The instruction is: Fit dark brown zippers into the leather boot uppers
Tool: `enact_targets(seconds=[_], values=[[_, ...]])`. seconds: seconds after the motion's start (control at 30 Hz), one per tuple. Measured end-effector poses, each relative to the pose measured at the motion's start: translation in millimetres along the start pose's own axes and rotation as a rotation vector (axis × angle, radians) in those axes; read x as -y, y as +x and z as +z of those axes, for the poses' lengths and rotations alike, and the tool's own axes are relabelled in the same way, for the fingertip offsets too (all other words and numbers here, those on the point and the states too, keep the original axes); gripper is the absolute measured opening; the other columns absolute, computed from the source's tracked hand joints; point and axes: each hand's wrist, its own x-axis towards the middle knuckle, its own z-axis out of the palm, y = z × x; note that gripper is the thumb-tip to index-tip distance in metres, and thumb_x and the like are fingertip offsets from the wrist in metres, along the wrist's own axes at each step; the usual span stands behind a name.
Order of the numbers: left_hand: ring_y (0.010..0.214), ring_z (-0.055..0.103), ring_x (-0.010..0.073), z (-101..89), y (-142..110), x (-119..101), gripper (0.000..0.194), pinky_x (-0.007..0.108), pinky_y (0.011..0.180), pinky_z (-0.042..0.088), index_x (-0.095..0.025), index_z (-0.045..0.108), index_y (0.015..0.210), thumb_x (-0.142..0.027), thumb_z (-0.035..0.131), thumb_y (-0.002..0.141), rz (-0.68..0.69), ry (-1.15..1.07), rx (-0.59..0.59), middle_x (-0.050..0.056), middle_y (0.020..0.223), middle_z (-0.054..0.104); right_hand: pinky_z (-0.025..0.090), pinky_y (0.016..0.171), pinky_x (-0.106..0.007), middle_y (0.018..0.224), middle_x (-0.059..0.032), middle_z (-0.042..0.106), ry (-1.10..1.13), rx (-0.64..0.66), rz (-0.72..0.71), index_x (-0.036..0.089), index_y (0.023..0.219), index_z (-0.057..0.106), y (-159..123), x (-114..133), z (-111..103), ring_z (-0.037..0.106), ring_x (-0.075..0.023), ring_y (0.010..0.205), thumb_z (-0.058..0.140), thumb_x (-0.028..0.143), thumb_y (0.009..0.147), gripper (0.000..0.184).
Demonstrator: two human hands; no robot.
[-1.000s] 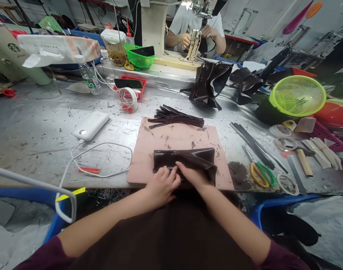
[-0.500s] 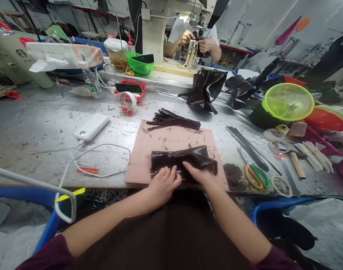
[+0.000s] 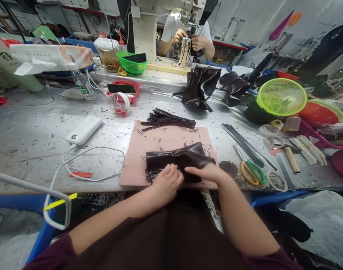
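Observation:
A dark brown, shiny leather piece [image 3: 171, 159] lies folded across a pinkish board [image 3: 132, 165] at the table's front edge. My left hand [image 3: 168, 183] is closed at its near edge, fingers curled and pressed together over narrow dark strips there. On the right end, my right hand [image 3: 206, 173] grips the leather with the thumb on top; its other fingers are hidden. Just beyond, a bundle of dark leather strips [image 3: 168, 119] rests at the board's far edge.
Scissors [image 3: 251, 172], dark strips [image 3: 244, 144] and a hammer [image 3: 292, 159] lie to the right, near a yellow-green basket [image 3: 282, 97]. A white power bank [image 3: 84, 130] with a cable sits left. Across the table, a person works at a sewing machine [image 3: 185, 50].
My right hand has shifted along the leather's right end, and its wrist has swung outward. My left hand stays at the near edge, fingers more tightly curled. The view has turned slightly.

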Motion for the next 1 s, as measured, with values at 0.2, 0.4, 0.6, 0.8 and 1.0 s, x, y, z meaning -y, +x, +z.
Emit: enact_targets(seconds=[0.2, 0.4, 0.6, 0.8, 1.0], values=[[0.111, 0.045, 0.0359, 1.0, 1, 0, 0.062, 0.041, 0.087, 0.033, -0.004, 0.041, 0.119, -0.046, 0.053, 0.074, -0.009, -0.005, 0.035, 0.026, 0.126, 0.042, 0.045, 0.082, -0.035, 0.099, -0.0112, 0.066, -0.274, -0.141, -0.071, 0.014, 0.103, 0.063, 14, -2, -9, 0.059, -0.0258, 0.096, 0.049, 0.032, 0.079, 0.033], [0.11, 0.045, 0.0352, -0.5, 4, -2, 0.059, 0.042, 0.087, 0.032, -0.006, 0.042, 0.117, -0.045, 0.055, 0.074, -0.038, -0.022, 0.032, 0.026, 0.129, 0.039, 0.046, 0.071, -0.034, 0.084, -0.0162, 0.068, -0.601, -0.126, 0.002, 0.009, 0.09, 0.068, 24, 9, -4, 0.063, -0.0286, 0.083, 0.045, 0.039, 0.081, 0.038], [0.106, 0.047, 0.0341, -0.3, 10, -2, 0.061, 0.039, 0.083, 0.033, -0.009, 0.042, 0.117, -0.048, 0.056, 0.072, -0.032, -0.007, -0.002, 0.022, 0.13, 0.04, 0.046, 0.069, -0.03, 0.084, -0.0113, 0.069, -0.567, -0.125, -0.016, 0.015, 0.091, 0.068, 24, 6, -9, 0.063, -0.0246, 0.082, 0.052, 0.037, 0.078, 0.031], [0.107, 0.046, 0.0318, -5.2, 20, 2, 0.058, 0.038, 0.084, 0.033, -0.007, 0.046, 0.114, -0.047, 0.055, 0.072, -0.01, -0.067, 0.017, 0.023, 0.125, 0.045, 0.045, 0.076, -0.029, 0.093, -0.0095, 0.068, -0.418, -0.141, -0.079, 0.016, 0.1, 0.065, 26, -1, -10, 0.062, -0.0234, 0.09, 0.057, 0.03, 0.074, 0.03], [0.099, 0.048, 0.0305, -11.7, 34, 5, 0.07, 0.04, 0.081, 0.034, -0.01, 0.042, 0.121, -0.053, 0.059, 0.067, 0.023, -0.089, 0.037, 0.017, 0.136, 0.034, 0.045, 0.079, -0.03, 0.096, -0.0117, 0.067, -0.392, -0.133, -0.061, 0.013, 0.1, 0.064, 28, -8, -9, 0.061, -0.0242, 0.093, 0.057, 0.028, 0.074, 0.03]])
